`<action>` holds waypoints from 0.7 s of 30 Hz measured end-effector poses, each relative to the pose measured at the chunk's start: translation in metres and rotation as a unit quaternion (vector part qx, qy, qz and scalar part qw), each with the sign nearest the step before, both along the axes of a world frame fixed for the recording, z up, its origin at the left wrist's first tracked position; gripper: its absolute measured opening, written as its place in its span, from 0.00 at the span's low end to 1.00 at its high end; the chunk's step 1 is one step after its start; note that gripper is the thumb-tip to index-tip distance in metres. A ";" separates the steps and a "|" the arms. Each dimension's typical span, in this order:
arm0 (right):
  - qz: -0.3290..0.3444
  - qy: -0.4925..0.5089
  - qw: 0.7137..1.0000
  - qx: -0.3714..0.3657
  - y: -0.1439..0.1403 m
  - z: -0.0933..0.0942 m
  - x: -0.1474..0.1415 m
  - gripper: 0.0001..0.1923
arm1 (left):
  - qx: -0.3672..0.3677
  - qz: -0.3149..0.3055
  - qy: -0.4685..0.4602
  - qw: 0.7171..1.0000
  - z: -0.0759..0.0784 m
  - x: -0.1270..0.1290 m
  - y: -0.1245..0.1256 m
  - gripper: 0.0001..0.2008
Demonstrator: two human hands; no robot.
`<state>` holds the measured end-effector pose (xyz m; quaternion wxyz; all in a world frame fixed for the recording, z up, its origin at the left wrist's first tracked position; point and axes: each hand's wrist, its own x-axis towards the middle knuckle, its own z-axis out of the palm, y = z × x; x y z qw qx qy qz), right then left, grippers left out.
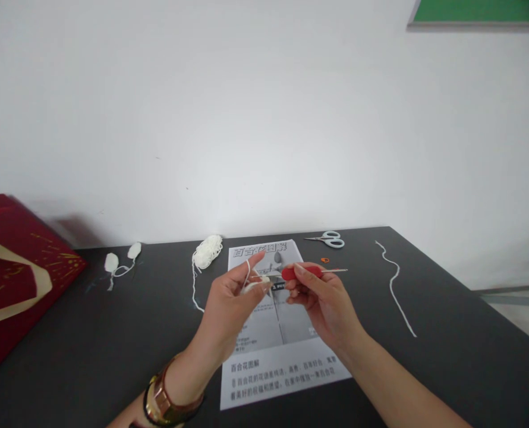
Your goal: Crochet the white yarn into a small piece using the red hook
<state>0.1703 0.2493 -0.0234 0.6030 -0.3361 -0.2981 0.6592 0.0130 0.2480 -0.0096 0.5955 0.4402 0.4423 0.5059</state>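
Observation:
Between the thumb and fingers of my left hand (231, 300) is a small piece of white crochet work (252, 286), partly covered by the fingers. A strand of white yarn loops over the raised index finger. My right hand (324, 300) grips the red handle of a crochet hook (301, 273). One thin metal end points left and meets the white work; the other sticks out to the right. Both hands hover over a printed sheet (286, 368). Behind the left hand lies a ball of white yarn (208, 251), its strand running toward that hand.
Scissors (331, 239) and a small orange stitch marker (324, 260) lie behind the right hand. A loose white strand (394, 279) is at the right. Two small white crocheted pieces (112, 262) and a red gift bag (10, 279) are at the left. A white wall (264, 119) rises behind.

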 end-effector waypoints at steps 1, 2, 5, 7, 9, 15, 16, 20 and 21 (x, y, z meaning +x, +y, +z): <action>0.000 0.002 1.000 -0.001 0.000 0.000 0.000 0.10 | 0.002 -0.003 -0.004 1.000 0.001 0.001 0.000 0.27; 0.001 0.005 1.000 -0.003 0.000 0.000 0.000 0.10 | 0.005 -0.006 -0.009 1.000 0.002 0.001 0.000 0.27; 0.006 0.013 1.000 -0.013 0.000 0.000 0.000 0.10 | 0.016 -0.013 -0.028 0.999 0.004 0.002 0.000 0.25; 0.011 0.019 1.000 -0.019 0.001 0.000 0.000 0.10 | 0.018 -0.012 -0.036 0.999 0.004 0.002 0.000 0.23; 0.016 0.026 0.999 -0.023 0.001 0.000 0.000 0.10 | 0.016 -0.007 -0.035 0.999 0.003 0.002 0.000 0.23; 0.022 0.036 0.999 -0.033 0.001 -0.003 0.000 0.09 | 0.011 0.016 -0.025 1.000 -0.003 0.004 0.000 0.30; 0.020 0.034 0.999 -0.033 0.001 -0.004 -0.001 0.10 | 0.009 0.024 -0.026 0.999 -0.004 0.005 0.000 0.30; -0.008 -0.001 1.000 -0.016 0.000 -0.005 -0.004 0.11 | -0.007 0.065 -0.037 0.997 -0.007 0.010 0.000 0.33; -0.022 -0.020 1.000 -0.002 -0.001 -0.005 -0.006 0.11 | -0.009 0.074 -0.039 0.996 -0.008 0.011 0.000 0.33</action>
